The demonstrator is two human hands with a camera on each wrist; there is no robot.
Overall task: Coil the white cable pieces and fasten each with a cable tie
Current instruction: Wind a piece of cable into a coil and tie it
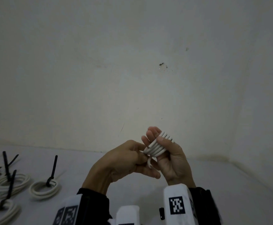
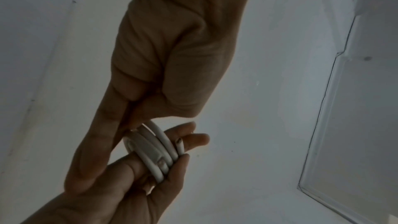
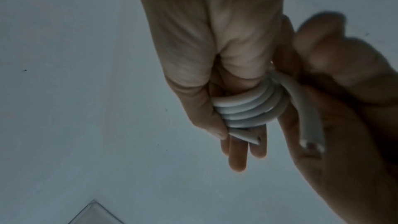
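A white cable coil (image 1: 156,146) is wound in several turns around the fingers of my right hand (image 1: 155,138), and the thumb presses on the turns. My left hand (image 1: 144,159) pinches the cable's loose end (image 1: 149,164), which hangs just below the coil. The left wrist view shows the coil (image 2: 155,149) from the other side, with a cut end (image 2: 180,144) lying against the right hand's fingers (image 2: 193,140). In the right wrist view the stacked turns (image 3: 247,108) sit under the thumb, and the loose end (image 3: 310,125) curves toward the blurred left hand (image 3: 344,91). Both hands are raised above the table.
Several finished white coils, each bound with a black cable tie, lie on the white table at the lower left (image 1: 43,187), (image 1: 10,182), (image 1: 1,210). The long tail of one tie (image 1: 53,169) sticks up. A pale wall (image 1: 132,78) rises behind the table.
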